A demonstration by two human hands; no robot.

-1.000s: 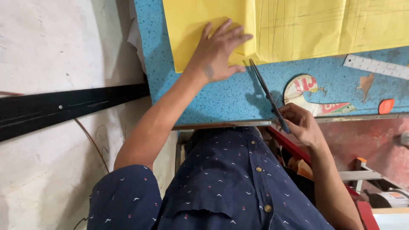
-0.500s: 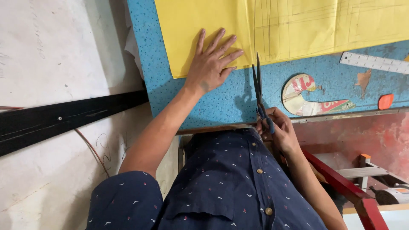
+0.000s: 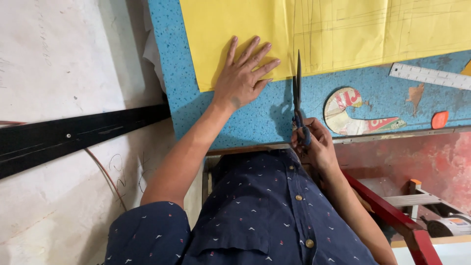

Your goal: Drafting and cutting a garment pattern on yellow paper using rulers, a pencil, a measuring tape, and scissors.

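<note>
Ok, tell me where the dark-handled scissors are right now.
In the head view, the dark-handled scissors are right of centre, gripped by the right hand, blades at the yellow paper's lower edge, beside the left hand.

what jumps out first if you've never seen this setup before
The big yellow sheet with pencilled lines lies across the top of a speckled blue table, and the left hand presses flat on its lower edge. Just right of that hand, the right hand holds dark scissors pointing up at the sheet's edge. Further right on the table lie a curved printed card template and a pale ruler.
</note>
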